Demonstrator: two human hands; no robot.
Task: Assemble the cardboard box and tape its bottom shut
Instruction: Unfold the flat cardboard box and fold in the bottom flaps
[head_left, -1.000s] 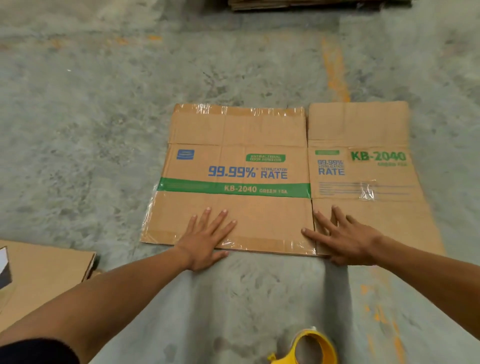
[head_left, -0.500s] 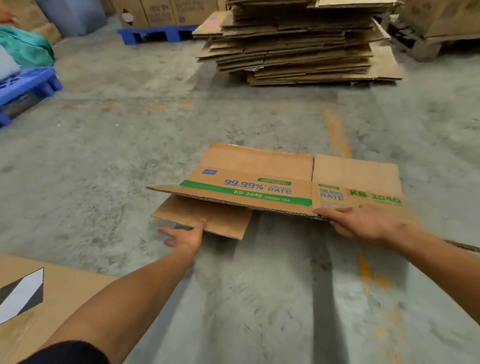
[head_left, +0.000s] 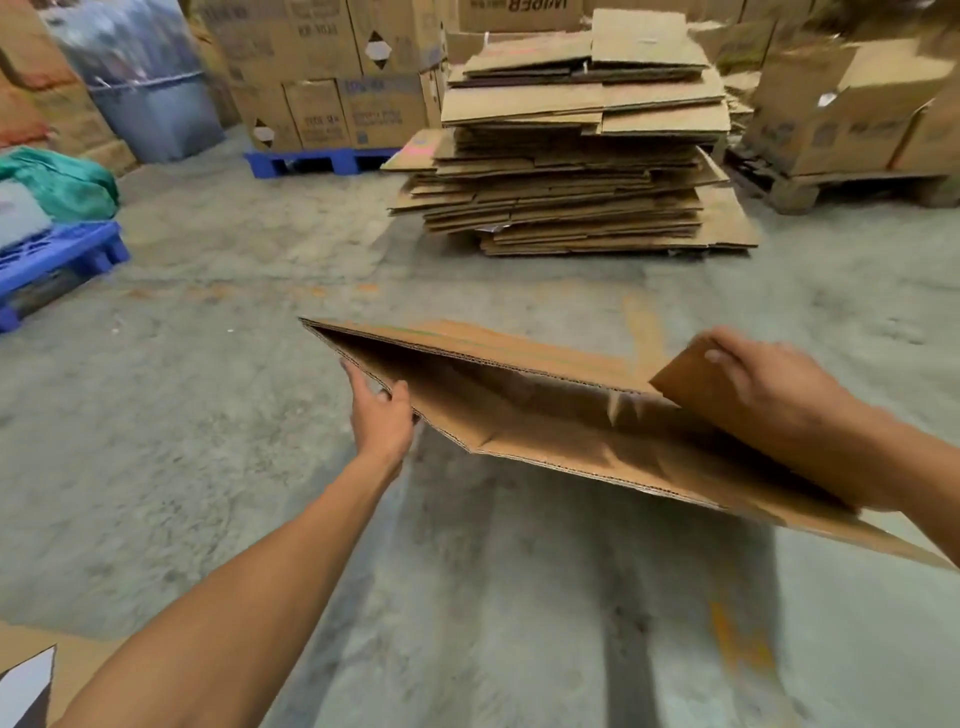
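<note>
The flattened brown cardboard box (head_left: 545, 415) hangs above the concrete floor, tilted, with its plain underside and hanging flaps facing me. My left hand (head_left: 382, 410) pinches its left edge, thumb on the near face. My right hand (head_left: 769, 384) grips a folded flap at the right end, fingers curled over the top edge. The box's printed face is turned away. No tape dispenser is in view.
A tall stack of flattened cartons (head_left: 576, 150) lies straight ahead. Stacked boxes on a blue pallet (head_left: 317, 161) stand behind it to the left; another blue pallet (head_left: 57, 260) is at far left. More boxes (head_left: 852, 124) sit at the right. A cardboard sheet (head_left: 31, 675) lies at bottom left.
The box lay flat on the floor under both palms. Both hands took its near edge and lifted it clear of the floor. My view has tipped upward, and the yellow tape dispenser has left the frame.
</note>
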